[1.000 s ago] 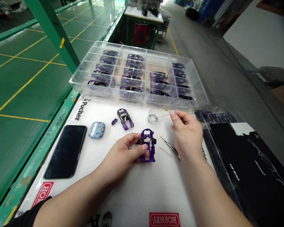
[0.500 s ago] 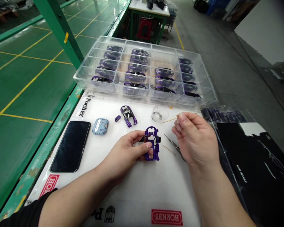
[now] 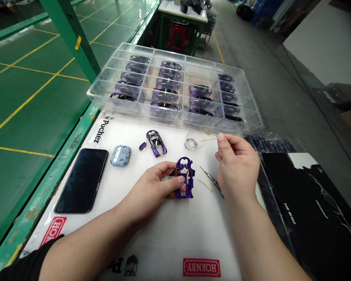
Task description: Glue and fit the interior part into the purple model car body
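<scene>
Between the thumb and fingers of my left hand is a purple model car body shell, held just above the white work surface. My right hand pinches a thin wooden stick, whose far end reaches over a small clear cup. Whether the tip touches the cup's contents I cannot tell. Below the right hand lie metal tweezers and a cotton swab. A second purple and black car body rests beyond my left hand, beside a small purple part.
A clear compartment tray with several purple car bodies spans the back. At left lie a black phone and a blue patterned earbud case. A black box is at right. A green post rises behind the phone.
My right hand has brought the stick up and left to the small cup, its tip now over the cup. My left hand keeps the car body almost still. The view has shifted slightly.
</scene>
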The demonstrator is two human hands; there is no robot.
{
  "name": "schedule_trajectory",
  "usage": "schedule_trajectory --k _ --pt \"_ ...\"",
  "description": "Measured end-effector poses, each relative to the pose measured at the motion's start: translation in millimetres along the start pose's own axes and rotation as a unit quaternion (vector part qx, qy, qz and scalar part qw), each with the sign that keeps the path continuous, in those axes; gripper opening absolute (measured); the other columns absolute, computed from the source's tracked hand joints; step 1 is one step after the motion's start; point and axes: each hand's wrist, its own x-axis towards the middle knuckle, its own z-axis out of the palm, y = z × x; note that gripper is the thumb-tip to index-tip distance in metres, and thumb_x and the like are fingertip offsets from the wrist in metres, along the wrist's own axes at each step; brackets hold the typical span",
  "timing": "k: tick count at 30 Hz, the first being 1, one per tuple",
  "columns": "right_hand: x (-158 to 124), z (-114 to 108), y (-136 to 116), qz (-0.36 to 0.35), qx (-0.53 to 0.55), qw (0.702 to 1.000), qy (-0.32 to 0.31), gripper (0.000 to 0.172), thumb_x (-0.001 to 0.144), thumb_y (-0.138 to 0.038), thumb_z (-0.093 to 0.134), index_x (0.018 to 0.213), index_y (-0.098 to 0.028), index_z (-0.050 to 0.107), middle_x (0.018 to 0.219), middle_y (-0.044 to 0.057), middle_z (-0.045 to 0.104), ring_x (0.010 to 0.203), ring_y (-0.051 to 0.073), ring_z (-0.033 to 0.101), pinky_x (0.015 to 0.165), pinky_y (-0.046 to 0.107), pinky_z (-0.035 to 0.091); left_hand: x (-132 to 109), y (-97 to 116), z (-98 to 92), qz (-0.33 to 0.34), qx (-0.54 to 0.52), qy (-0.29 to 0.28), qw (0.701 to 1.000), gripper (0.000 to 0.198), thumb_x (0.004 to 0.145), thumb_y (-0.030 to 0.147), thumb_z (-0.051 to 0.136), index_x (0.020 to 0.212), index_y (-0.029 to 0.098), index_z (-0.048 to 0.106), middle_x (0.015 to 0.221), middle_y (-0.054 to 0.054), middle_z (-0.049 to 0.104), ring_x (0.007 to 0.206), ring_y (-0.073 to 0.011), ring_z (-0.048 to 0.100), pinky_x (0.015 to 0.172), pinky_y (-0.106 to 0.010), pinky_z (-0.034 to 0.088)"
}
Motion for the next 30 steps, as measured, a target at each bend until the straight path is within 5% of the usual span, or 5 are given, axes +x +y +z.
schedule_trajectory --k 22,30 --pt "7.1 0.6 18.6 -0.005 -0.01 1.0 0.012 0.033 0.083 -0.049 0.098 0.097 -0.022 0.087 0.09 0.003 0.081 0.077 0.019 0.069 0.076 0.037 0.057 1.3 -2.3 0.5 0.008 -0.001 -0.014 1.0 0.032 0.087 0.035 0.094 0.11 0.018 0.08 0.106 -0.007 0.079 0.089 -0.0211 0.076 0.089 -0.037 0.061" --pt "8.0 -2.0 25.2 -0.038 -0.097 0.994 -0.039 0.028 0.089 -0.048 0.094 0.099 -0.023 0.089 0.094 0.005 0.084 0.082 0.022 0.071 0.083 0.039 0.059 1.5 -2.8 0.5 0.009 -0.006 -0.023 1.0 0.034 0.088 0.035 0.094 0.113 0.017 0.08 0.107 -0.007 0.079 0.09 -0.0196 0.075 0.089 -0.035 0.06"
